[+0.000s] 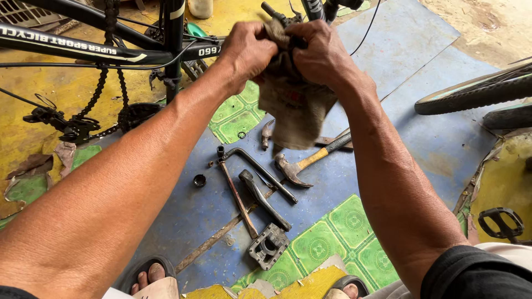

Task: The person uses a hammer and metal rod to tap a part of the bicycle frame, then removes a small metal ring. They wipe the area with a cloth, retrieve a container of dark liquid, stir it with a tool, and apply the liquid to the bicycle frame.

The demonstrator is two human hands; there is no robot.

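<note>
Head view, looking down past your forearms: both your hands are raised in front of you and clenched on a dirty grey-brown rag point(291, 105). Your left hand point(246, 52) pinches its upper left corner, your right hand point(318, 55) is wrapped over the top right, and the two meet around a dark metal part point(275, 13) whose end pokes out above the cloth. The rag is bunched between your fingers at the top and hangs loose below, which suits rubbing or gripping a greasy piece without touching it bare. What exactly lies inside the folds you cannot tell from here.

Below the rag, tools lie spread on the floor within easy reach. A claw hammer point(307, 160) with a yellow-and-black handle lies aslant, head toward you. Beside it are a bent black wrench point(257, 169), a crank arm point(263, 199) and a rusty bar point(237, 196), close together and partly crossing. A bicycle pedal point(269, 245) rests nearest your feet, and a small dark ring point(199, 180) sits apart on the left.

Under them lies a worn blue sheet point(421, 127), with green patterned tiles point(338, 232) showing through and cracked yellow flooring point(61, 94) on the left. A black bicycle frame point(83, 47) crosses the top, its chain point(102, 83) hanging down to a derailleur point(64, 124). A tyre point(476, 91) enters from the right, and a second pedal point(501, 221) lies at the right edge. Your sandalled toes point(152, 275) show at the bottom.
</note>
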